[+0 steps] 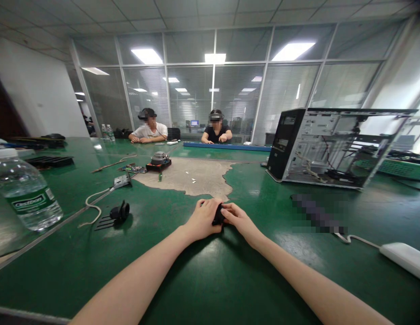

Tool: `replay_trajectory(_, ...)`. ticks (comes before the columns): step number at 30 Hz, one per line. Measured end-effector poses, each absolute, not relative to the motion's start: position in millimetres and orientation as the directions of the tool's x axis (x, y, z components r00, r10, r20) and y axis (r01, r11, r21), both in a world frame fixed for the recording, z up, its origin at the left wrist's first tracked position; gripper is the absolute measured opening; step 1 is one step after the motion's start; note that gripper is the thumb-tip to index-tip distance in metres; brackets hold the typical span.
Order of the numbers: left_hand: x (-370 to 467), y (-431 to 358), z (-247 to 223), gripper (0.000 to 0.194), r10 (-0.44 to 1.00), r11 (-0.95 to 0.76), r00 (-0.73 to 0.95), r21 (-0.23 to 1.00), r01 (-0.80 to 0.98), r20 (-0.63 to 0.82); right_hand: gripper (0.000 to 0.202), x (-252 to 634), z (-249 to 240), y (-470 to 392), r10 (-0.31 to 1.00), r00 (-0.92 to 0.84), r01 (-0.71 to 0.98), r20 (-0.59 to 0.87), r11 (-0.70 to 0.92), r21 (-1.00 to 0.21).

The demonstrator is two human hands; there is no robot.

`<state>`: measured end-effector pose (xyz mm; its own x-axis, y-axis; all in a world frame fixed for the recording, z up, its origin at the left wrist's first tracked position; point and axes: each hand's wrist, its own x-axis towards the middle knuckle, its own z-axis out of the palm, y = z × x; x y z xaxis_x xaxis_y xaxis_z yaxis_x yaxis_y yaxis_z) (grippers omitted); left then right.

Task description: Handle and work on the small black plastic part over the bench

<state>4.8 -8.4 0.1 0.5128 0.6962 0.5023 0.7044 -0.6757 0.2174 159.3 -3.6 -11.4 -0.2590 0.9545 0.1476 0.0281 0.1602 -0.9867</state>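
Note:
A small black object (218, 215) is held between my two hands, low over the green table (196, 280). My left hand (205, 217) wraps over its top and left side with bent fingers. From the right, the fingertips of my right hand (237, 218) press against it. Its exact shape is mostly hidden by my fingers. A black part with thin prongs (119, 212) lies on the table to the left. Behind my hands spreads a worn beige patch (183, 174) with small white scraps on it.
At the right stands an open computer case (332, 151), with a white power strip (404, 257) nearer. A water bottle (29, 194) is at the left. Beyond it lie a metal bracket with a cable (122, 181) and a black device (159, 161). Two people sit across the table.

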Motion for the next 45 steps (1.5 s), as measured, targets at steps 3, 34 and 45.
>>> replay_trajectory(3, 4.7, -8.3, -0.4, 0.062, 0.694, -0.679, 0.514, 0.219, 0.701, 0.505, 0.030, 158.9, -11.0, -5.3, 0.953, -0.257, 0.028, 0.159, 0.172, -0.985)
replay_trajectory(34, 7.4, -9.0, 1.8, 0.060, 0.713, -0.667, 0.493, 0.264, 0.697, 0.498, 0.027, 163.5, -7.3, -6.4, 0.932, -0.324, -0.056, 0.163, 0.153, -0.987)
replay_trajectory(45, 8.2, -7.8, 1.5, 0.064, 0.728, -0.653, 0.487, 0.272, 0.706, 0.483, 0.028, 162.3, -10.9, -7.1, 0.937, -0.297, -0.017, 0.182, 0.185, -0.983)
